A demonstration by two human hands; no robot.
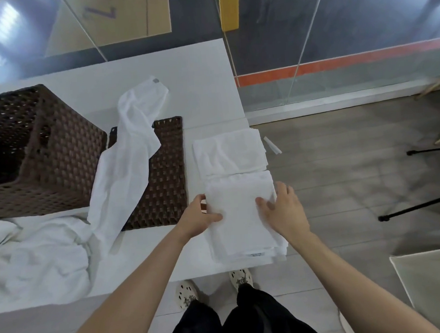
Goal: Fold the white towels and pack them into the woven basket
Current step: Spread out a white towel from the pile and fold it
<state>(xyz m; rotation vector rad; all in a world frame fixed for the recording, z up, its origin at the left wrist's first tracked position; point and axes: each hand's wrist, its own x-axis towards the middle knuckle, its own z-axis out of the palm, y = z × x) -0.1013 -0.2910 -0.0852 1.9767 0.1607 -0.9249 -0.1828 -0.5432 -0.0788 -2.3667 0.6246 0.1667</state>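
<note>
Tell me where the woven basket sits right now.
In the head view, the woven basket stands on the white table at the left, just left of the flat woven panel that an unfolded towel drapes across.

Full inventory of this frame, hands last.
woven basket: 1, dark brown, table's left
flat woven panel: 1, dark brown, beside the basket
loose towel: 1, white, draped across the panel
crumpled towels: count unclear, white, table's near left
near folded stack: 1, white, table's near right corner
far folded stack: 1, white, just behind it
table: 1, white, under everything
tripod legs: 2, black, floor at right
shoes: 2, pale, floor below table edge
left hand: 1, grips near stack's left edge
right hand: 1, flat on its right side
</note>
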